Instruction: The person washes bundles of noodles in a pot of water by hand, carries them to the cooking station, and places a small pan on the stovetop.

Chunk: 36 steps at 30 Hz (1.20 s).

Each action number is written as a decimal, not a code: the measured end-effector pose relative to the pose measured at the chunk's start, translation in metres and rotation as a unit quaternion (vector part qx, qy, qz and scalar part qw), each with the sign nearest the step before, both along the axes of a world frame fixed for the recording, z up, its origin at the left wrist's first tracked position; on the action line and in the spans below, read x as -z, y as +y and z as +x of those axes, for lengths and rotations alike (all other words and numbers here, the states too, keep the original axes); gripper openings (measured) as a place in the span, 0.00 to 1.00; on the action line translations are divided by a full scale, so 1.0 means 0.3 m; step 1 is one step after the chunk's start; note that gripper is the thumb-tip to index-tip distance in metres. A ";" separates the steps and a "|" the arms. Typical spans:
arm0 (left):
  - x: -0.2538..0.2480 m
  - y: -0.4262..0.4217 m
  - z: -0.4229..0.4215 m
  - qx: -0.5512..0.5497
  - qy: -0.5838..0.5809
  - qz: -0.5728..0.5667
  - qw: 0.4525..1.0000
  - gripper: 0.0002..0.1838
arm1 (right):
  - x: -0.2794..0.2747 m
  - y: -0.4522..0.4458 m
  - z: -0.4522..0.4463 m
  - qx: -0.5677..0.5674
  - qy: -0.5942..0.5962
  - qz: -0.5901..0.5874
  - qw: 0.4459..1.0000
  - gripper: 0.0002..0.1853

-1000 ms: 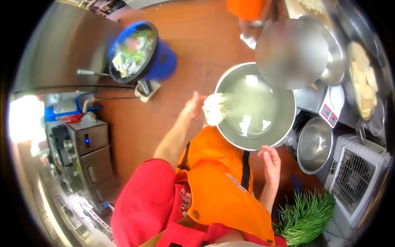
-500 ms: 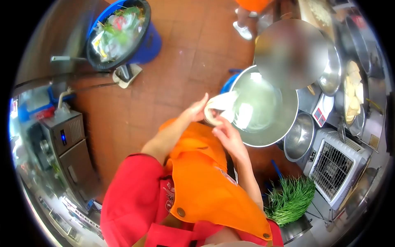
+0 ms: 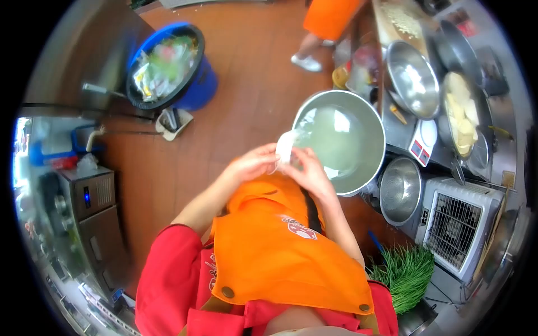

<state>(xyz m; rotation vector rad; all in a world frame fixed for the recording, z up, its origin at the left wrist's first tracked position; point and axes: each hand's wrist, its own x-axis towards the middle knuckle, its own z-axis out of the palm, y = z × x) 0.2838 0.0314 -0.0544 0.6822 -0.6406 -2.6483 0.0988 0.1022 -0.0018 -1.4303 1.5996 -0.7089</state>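
My left hand [image 3: 258, 162] and my right hand [image 3: 309, 172] are both closed on a curved white piece [image 3: 284, 147]. Fingers pinch it from either side, in front of my apron. It looks smooth, but blur hides its exact kind. Just beyond, a large metal pot [image 3: 297, 115] contains pale, cloudy liquid. The white piece is at the pot's near left rim; I cannot tell whether it touches.
A blue bin [image 3: 203, 84] full of waste stands at upper left, a dustpan [image 3: 174, 123] beside it. On the right are metal bowls [image 3: 413, 78], a scale [image 3: 423, 143], a colander [image 3: 400, 190], a fan-like unit [image 3: 457, 224] and green stalks [image 3: 406, 277]. Another person's shoe [image 3: 306, 62] shows at the top.
The white piece has turned more upright between my hands, and both hands have drawn closer together. My view has shifted. The other person, in the orange apron, has come further into view.
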 end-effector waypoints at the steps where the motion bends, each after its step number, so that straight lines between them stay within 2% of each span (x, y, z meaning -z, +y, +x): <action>1: -0.019 -0.001 -0.034 0.005 -0.004 -0.034 0.999 0.20 | 0.003 0.008 -0.038 0.018 -0.011 -0.024 0.999 0.24; 5: -0.119 -0.024 -0.200 0.038 -0.025 -0.142 0.989 0.20 | -0.031 0.025 -0.175 0.063 -0.089 -0.007 0.994 0.27; 9: -0.157 -0.021 -0.336 0.052 -0.062 -0.212 0.974 0.20 | -0.008 0.053 -0.273 0.146 -0.218 -0.006 0.965 0.20; 15: -0.247 -0.026 -0.490 0.067 -0.061 -0.298 0.950 0.22 | -0.025 0.080 -0.352 0.237 -0.265 -0.119 0.927 0.18; 21: -0.269 -0.029 -0.562 0.090 -0.097 -0.332 0.934 0.21 | -0.096 0.087 -0.411 0.239 -0.058 -0.114 0.963 0.14; 24: -0.281 -0.038 -0.592 0.091 -0.110 -0.349 0.926 0.19 | -0.134 0.101 -0.426 0.258 -0.045 -0.097 0.960 0.13; 30: -0.289 -0.050 -0.613 0.104 -0.072 -0.333 0.934 0.17 | -0.090 0.127 -0.445 0.283 -0.297 -0.109 0.905 0.14; 33: -0.289 -0.059 -0.618 0.108 -0.055 -0.312 0.942 0.18 | -0.073 0.126 -0.453 0.277 -0.360 -0.109 0.884 0.14; 36: -0.286 -0.049 -0.633 0.107 -0.058 -0.332 0.936 0.20 | -0.076 0.122 -0.435 0.304 -0.353 -0.119 0.877 0.14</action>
